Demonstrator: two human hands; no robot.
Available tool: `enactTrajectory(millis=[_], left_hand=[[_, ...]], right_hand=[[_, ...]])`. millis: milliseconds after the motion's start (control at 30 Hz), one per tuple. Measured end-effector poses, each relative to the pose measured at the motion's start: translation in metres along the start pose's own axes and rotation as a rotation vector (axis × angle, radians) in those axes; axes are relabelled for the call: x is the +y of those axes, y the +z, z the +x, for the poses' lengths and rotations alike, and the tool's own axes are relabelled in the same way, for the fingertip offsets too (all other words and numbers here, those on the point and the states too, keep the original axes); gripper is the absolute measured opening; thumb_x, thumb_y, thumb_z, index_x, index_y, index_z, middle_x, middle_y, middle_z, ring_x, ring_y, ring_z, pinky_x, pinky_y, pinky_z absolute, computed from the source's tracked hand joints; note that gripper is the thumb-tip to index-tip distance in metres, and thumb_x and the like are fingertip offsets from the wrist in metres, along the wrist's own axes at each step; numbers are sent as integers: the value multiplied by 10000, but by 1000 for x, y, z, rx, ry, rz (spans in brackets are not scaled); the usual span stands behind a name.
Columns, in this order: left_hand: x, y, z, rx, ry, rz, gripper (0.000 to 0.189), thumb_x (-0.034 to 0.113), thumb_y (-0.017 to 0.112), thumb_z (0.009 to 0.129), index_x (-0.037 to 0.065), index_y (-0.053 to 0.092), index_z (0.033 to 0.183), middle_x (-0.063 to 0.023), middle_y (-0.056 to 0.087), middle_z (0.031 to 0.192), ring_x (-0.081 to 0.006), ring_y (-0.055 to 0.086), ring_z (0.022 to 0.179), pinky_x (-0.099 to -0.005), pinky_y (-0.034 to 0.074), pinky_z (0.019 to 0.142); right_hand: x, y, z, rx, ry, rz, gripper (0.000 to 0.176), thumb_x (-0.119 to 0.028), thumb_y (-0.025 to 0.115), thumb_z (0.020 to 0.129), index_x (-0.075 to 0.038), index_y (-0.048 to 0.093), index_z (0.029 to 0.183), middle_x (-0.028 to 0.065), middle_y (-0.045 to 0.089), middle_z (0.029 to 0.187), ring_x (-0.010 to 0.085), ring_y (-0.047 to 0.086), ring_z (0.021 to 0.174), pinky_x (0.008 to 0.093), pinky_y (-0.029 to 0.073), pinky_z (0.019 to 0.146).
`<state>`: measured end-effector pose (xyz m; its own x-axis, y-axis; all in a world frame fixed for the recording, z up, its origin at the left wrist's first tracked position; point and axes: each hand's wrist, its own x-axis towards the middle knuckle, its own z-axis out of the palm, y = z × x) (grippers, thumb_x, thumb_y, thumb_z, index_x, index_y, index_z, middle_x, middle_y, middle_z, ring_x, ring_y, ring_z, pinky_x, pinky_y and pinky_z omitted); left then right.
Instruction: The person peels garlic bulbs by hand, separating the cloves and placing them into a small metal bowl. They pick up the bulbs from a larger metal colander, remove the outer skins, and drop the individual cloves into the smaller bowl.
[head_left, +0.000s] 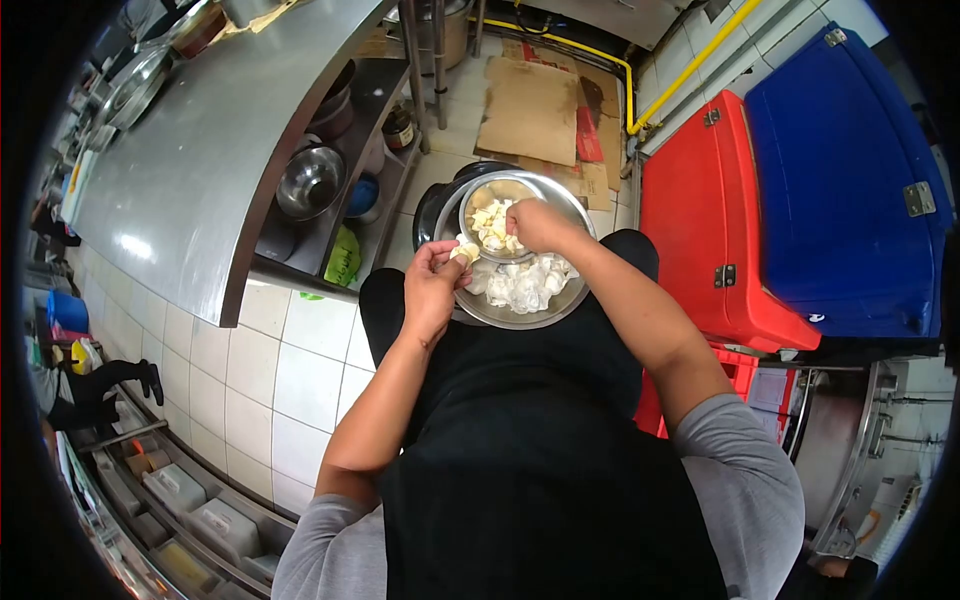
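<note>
A wide metal bowl (582, 215) rests at my lap, with a smaller metal bowl (499, 183) sitting inside its far part. Pale garlic cloves (490, 218) lie in the small bowl. White garlic bulbs and papery skins (527, 285) fill the near side of the wide bowl. My left hand (430, 292) is closed around a partly opened garlic bulb (465, 252) at the wide bowl's left rim. Over the right side of the small bowl, my right hand (540, 226) has its fingers curled down at the cloves; whatever they pinch is hidden.
To the left stands a steel table (200, 130) with a lower shelf holding metal bowls (310, 182) and pots. A red cooler box (695, 220) with a blue lid (845, 180) is close on my right. Flattened cardboard (527, 110) lies on the tiled floor ahead.
</note>
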<state>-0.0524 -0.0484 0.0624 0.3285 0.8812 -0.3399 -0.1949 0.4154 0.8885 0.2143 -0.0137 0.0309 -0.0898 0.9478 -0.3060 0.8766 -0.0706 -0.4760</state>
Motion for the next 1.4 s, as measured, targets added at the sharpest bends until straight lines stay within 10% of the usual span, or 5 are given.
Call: enactTrajectory(millis=[467, 800, 1033, 1267, 1400], left_hand=[[9, -2, 8, -2, 0, 2, 265, 27, 651, 1030, -30, 616, 1287, -127, 706, 1142, -174, 731, 919, -285, 612, 811], [9, -8, 7, 9, 12, 9, 265, 55, 657, 1035, -20, 611, 1285, -84, 717, 1062, -149, 716, 909, -284, 620, 817], [11, -19, 6, 40, 18, -19, 263, 47, 654, 1037, -18, 607, 1287, -92, 720, 1089, -152, 712, 902, -289, 619, 826], [10, -5, 15, -87, -71, -9, 324, 53, 517, 1011, 42, 635, 1313, -38, 672, 1091, -153, 698, 917, -291, 608, 752], [12, 11, 37, -161, -125, 142, 258, 168, 667, 1002, 20, 713, 1208, -88, 704, 1069, -188, 673, 899, -341, 571, 772]], right_hand=[[-47, 17, -8, 143, -41, 133, 371, -76, 835, 794, -69, 728, 1149, 217, 768, 1053, 423, 729, 1041, 493, 583, 907], [-21, 33, 7, 179, -262, 42, 133, -79, 779, 834, -52, 731, 954, 199, 740, 902, 400, 727, 898, 482, 568, 808], [-11, -7, -34, 209, -48, 726, 147, -11, 801, 897, -36, 672, 833, -26, 646, 763, 58, 581, 710, 263, 507, 650], [1, 15, -35, 158, 41, 1150, 144, 31, 775, 895, -38, 650, 878, 10, 667, 769, 93, 640, 690, 272, 530, 610], [-7, 18, -37, 186, 2, 1338, 154, 39, 771, 883, -39, 639, 903, 40, 683, 786, 116, 659, 693, 279, 539, 604]])
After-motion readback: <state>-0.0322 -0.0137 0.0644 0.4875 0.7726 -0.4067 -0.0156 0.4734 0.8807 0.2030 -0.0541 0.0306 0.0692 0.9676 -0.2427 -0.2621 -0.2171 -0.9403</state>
